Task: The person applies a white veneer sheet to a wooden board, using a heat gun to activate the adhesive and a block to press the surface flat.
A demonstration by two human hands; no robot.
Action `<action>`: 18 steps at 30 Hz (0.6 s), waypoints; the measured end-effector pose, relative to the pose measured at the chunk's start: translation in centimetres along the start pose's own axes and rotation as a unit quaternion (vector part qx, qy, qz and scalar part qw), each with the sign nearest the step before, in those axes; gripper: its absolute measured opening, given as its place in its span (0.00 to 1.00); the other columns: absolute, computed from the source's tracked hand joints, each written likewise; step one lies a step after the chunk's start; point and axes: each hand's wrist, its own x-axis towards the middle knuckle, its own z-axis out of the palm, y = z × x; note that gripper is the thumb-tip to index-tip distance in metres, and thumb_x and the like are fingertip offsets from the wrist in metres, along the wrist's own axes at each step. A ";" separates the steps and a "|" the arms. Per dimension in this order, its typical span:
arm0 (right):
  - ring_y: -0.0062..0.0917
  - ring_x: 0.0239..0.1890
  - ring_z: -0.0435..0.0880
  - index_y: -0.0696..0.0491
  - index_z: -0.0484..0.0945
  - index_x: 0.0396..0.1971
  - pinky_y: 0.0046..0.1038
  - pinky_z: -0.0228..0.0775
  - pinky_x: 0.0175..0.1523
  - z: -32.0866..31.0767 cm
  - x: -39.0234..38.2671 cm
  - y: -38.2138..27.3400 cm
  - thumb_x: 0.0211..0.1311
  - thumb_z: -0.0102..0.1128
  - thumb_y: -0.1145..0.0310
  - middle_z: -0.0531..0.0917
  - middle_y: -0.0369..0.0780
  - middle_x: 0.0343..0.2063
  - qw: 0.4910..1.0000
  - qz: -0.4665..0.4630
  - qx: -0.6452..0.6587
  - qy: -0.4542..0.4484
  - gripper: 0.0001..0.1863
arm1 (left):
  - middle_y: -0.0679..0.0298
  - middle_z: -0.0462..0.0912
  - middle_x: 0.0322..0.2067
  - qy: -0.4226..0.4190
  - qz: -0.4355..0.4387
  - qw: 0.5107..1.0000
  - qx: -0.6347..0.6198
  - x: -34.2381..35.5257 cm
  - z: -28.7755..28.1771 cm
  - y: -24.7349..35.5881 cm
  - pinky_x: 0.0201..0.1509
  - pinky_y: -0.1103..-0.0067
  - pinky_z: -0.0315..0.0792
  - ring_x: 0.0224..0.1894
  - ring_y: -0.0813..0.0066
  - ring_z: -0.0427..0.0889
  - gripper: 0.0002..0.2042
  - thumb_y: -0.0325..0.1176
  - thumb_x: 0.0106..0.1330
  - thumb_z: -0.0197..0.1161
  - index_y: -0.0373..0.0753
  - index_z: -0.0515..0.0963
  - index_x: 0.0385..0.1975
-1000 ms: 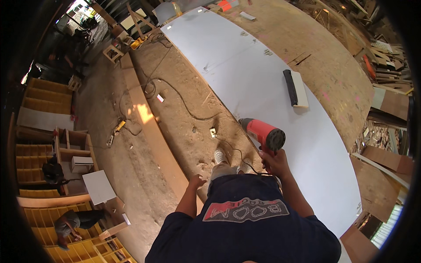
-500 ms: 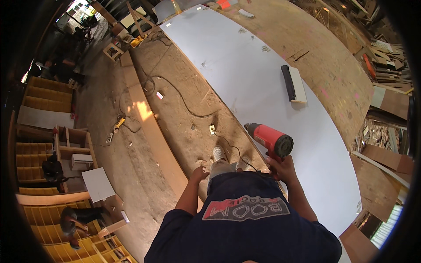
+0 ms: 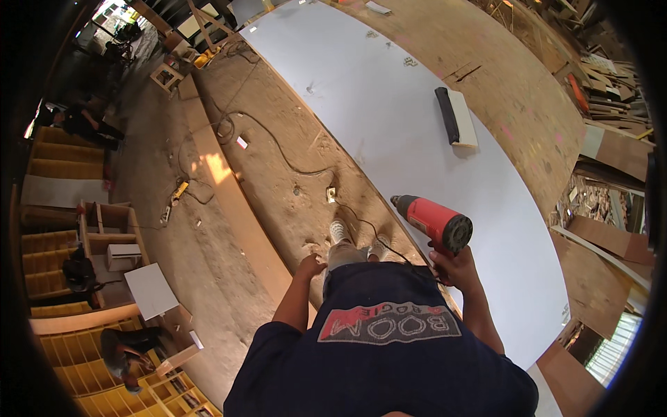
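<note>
My right hand (image 3: 451, 264) grips the handle of a red heat gun (image 3: 432, 220) with a black nozzle, held at waist height over the edge of a long white panel (image 3: 389, 132). Its black cord (image 3: 292, 156) trails from the gun back across the dusty floor. My left hand (image 3: 310, 265) hangs loose at my side with the fingers curled, holding nothing. My pale shoes (image 3: 339, 231) stand on the dirt floor just left of the panel.
A white block with a black pad (image 3: 456, 116) lies on the panel. A long wooden board (image 3: 233, 201) runs along the floor. Yellow shelving units (image 3: 55, 257) stand at left, where a crouching person (image 3: 125, 351) works. Scrap wood (image 3: 597, 76) is piled at right.
The heat gun in my right hand has shifted slightly right and lower in view. I have stepped a little along the panel; the block with the black pad sits farther up.
</note>
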 end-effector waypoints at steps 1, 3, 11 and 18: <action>0.17 0.18 0.80 0.62 0.85 0.49 0.24 0.67 0.20 -0.1 -0.2 0.2 0.69 0.75 0.66 0.84 0.35 0.21 1.000 -0.012 -0.004 0.000 0.16 | 0.50 0.92 0.49 0.001 0.008 1.000 0.020 0.0 -0.1 0.5 0.59 0.63 0.83 0.52 0.52 0.91 0.35 0.52 0.58 0.80 0.36 0.82 0.61; 0.17 0.18 0.80 0.62 0.85 0.49 0.24 0.67 0.20 -0.1 -0.6 0.5 0.68 0.76 0.67 0.83 0.35 0.21 1.000 -0.012 -0.006 0.007 0.17 | 0.50 0.92 0.49 0.002 0.015 0.999 0.039 0.0 -0.4 1.1 0.59 0.64 0.83 0.53 0.52 0.91 0.35 0.51 0.59 0.80 0.35 0.82 0.61; 0.18 0.21 0.81 0.62 0.84 0.52 0.23 0.70 0.24 -0.6 -2.4 0.6 0.68 0.76 0.69 0.85 0.36 0.24 0.999 0.024 -0.009 0.023 0.18 | 0.50 0.92 0.50 0.017 0.002 0.999 0.044 0.2 0.0 1.5 0.63 0.62 0.81 0.57 0.51 0.89 0.35 0.54 0.58 0.79 0.37 0.82 0.61; 0.16 0.23 0.80 0.62 0.84 0.52 0.24 0.73 0.26 -0.2 -3.2 1.3 0.67 0.77 0.70 0.86 0.36 0.29 0.999 0.009 0.035 0.039 0.19 | 0.52 0.92 0.50 -0.020 -0.009 1.000 0.019 0.2 -0.2 1.2 0.63 0.63 0.81 0.57 0.53 0.89 0.34 0.55 0.59 0.78 0.38 0.82 0.61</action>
